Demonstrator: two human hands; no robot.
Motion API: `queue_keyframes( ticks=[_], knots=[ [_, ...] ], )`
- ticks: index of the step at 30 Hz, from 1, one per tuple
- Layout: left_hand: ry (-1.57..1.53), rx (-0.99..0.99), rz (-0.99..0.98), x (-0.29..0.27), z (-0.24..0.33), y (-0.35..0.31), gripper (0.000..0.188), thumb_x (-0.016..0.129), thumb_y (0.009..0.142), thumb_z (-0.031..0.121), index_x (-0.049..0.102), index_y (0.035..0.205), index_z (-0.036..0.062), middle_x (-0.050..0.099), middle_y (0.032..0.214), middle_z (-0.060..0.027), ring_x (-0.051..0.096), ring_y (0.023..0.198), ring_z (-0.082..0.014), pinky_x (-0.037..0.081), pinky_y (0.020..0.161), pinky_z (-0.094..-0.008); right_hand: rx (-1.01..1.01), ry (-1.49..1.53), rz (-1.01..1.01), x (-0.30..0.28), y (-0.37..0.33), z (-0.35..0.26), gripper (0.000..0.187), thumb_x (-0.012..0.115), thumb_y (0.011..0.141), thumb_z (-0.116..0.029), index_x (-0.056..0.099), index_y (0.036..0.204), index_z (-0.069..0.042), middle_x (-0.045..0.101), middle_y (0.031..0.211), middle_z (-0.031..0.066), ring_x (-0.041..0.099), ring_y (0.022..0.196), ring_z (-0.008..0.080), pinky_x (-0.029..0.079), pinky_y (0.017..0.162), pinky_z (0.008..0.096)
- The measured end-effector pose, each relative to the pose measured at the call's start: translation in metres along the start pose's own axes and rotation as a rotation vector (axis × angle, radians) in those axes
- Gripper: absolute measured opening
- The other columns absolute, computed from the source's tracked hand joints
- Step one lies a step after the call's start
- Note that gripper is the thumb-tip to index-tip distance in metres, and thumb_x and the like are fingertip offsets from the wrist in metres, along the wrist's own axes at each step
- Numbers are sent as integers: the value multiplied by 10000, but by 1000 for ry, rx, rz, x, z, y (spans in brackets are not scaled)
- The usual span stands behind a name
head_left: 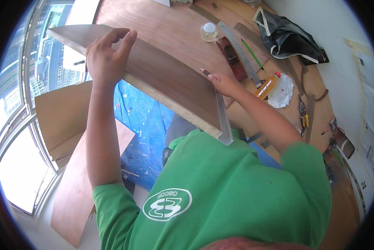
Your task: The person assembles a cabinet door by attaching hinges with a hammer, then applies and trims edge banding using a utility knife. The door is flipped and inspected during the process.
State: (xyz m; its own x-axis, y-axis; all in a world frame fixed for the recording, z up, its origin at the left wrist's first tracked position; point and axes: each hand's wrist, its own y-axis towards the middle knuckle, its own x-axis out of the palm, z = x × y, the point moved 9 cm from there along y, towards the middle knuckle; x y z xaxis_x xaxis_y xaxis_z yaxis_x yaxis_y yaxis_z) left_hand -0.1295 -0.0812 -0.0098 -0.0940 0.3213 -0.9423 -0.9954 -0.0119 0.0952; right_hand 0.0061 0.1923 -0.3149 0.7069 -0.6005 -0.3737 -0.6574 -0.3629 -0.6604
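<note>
A long brown wood-faced board with a pale raw edge lies tilted across in front of me. My left hand grips it near its far left end, with thumb and fingers curled over the top. In the fingers of my right hand is a dark pencil, its sharpened tip pointing left over the board. Along the board's right end, below that hand, runs a thin grey strip that sticks out past the near edge. Whether my right hand also touches the strip, I cannot tell.
On the wooden worktop are a lidded jar, a hand plane, a metal strip, a green pencil, an orange bottle, pliers and a black bag. Blue sheeting and leaning panels are below left.
</note>
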Motion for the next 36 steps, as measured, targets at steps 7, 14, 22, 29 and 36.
queue_keyframes(
  ticks=[7, 14, 22, 29, 36],
  knots=[
    [-28, -6, -4, -2, 0, -1, 401, 669, 910, 519, 804, 977, 147, 748, 911, -71, 683, 932, -252, 439, 991, -390, -57, -84, -66, 23, 82, -74, 536, 390, 1068, -454, 678, 1162, -12, 693, 1170, 271, 654, 1111, 455, 496, 977, 526],
    [-23, -19, 25, -2, -1, -1, 377, 688, 896, 490, 800, 958, 135, 739, 893, -78, 676, 920, -254, 439, 977, -389, -49, -164, -117, 37, 124, -107, 601, 325, 1084, -480, 665, 1266, -19, 665, 1281, 257, 634, 1201, 430, 488, 1024, 534],
    [-34, 26, 49, -3, 0, -2, 366, 697, 884, 478, 798, 957, 133, 739, 886, -96, 685, 907, -273, 452, 953, -398, -83, -190, -142, 40, 147, -129, 617, 314, 1081, -499, 647, 1320, -38, 622, 1383, 223, 590, 1277, 415, 460, 1073, 537],
    [-67, 29, 59, -4, -2, 0, 362, 710, 873, 476, 801, 959, 137, 738, 873, -94, 686, 894, -288, 477, 923, -401, -85, -224, -183, 31, 135, -136, 571, 363, 1073, -460, 662, 1283, -22, 637, 1342, 250, 607, 1242, 428, 474, 1055, 518],
    [2, 51, 96, -6, 2, -1, 367, 707, 874, 485, 799, 959, 139, 739, 868, -74, 672, 851, -287, 484, 917, -404, -101, -236, -94, 17, 74, -79, 529, 404, 1060, -421, 698, 1120, 15, 699, 1144, 287, 655, 1094, 475, 500, 975, 541]
  ],
)
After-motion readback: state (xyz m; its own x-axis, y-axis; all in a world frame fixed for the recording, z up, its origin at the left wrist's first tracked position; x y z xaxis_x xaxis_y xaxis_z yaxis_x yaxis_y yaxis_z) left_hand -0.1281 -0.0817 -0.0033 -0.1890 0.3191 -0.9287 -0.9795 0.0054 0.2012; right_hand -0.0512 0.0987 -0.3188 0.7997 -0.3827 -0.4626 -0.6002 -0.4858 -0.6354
